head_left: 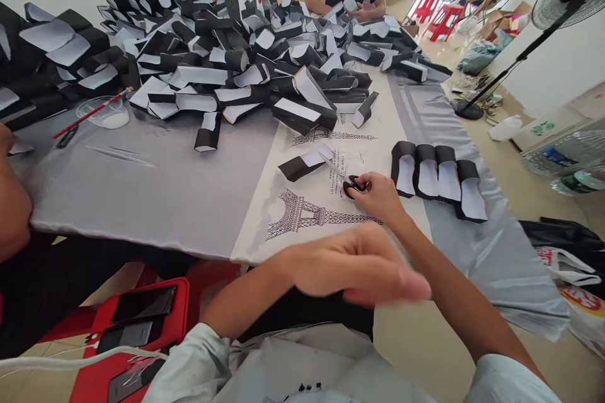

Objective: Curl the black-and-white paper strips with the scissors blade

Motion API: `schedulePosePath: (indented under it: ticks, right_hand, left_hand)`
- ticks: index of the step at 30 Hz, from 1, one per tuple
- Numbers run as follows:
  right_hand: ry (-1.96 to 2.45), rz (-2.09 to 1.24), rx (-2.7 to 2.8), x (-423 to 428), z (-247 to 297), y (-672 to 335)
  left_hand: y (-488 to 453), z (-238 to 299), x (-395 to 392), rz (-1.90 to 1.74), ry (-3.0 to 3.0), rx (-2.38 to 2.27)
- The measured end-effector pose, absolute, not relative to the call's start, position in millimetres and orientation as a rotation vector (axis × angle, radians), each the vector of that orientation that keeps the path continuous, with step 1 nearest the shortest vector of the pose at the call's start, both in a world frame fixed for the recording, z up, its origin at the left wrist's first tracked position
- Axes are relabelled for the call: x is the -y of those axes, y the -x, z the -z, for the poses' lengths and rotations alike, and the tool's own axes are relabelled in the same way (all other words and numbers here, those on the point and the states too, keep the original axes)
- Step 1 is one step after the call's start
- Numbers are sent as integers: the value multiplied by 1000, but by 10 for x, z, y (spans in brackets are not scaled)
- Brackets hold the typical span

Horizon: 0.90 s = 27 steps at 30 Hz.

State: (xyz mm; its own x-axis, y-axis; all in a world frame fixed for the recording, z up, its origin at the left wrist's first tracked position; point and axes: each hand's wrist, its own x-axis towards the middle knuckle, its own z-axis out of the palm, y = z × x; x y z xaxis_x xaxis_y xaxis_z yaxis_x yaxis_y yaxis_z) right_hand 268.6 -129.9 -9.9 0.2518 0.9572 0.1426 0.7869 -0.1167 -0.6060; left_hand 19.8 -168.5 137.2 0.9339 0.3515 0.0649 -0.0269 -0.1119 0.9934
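Note:
My right hand [382, 195] grips the black handles of a pair of scissors [341, 174] low over the table. The blades point away to the left, their tips over the white face of a small folded black-and-white card piece [302, 165]. Nearer the camera, my left hand [350, 264] is raised in front of the table edge. It is blurred and its fingers are mostly hidden, so whether it holds anything cannot be made out. Right of my right hand, several black-and-white card pieces [428, 173] stand in a row.
A large heap of similar card pieces [227, 69] covers the far table. A clear bowl [116, 116] with a red stick [92, 114] sits at left. Red stools [177, 321] holding phones are below left. A fan [513, 69] stands right. Other people sit opposite; an arm shows at left.

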Motion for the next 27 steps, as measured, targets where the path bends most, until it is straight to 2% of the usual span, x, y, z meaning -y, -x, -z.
schedulePosePath:
  ticks: [2, 7, 11, 15, 21, 27]
  right_hand:
    - [1968, -363, 1576, 1300, 110, -2680]
    - [1932, -310, 1559, 1298, 100, -2676]
    - [1866, -387, 1632, 1292, 64, -2721]
    - [1840, -406, 1575, 1298, 41, -2675]
    - [1809, -327, 1515, 1327, 87, -2520]
    - [1827, -316, 1588, 1364, 118, -2503]
  left_hand:
    - [-329, -1167, 1508, -330, -1668, -302]
    - [-387, -594, 1191, -379, -2027, -893]
    - [-301, -435, 977, -452, -2141, -1149]
    - [-284, -438, 861, -487, -2061, -1076]
    - [-518, -162, 847, -554, -1550, -769]
    - [-587, -4, 847, -703, -1455, -800]
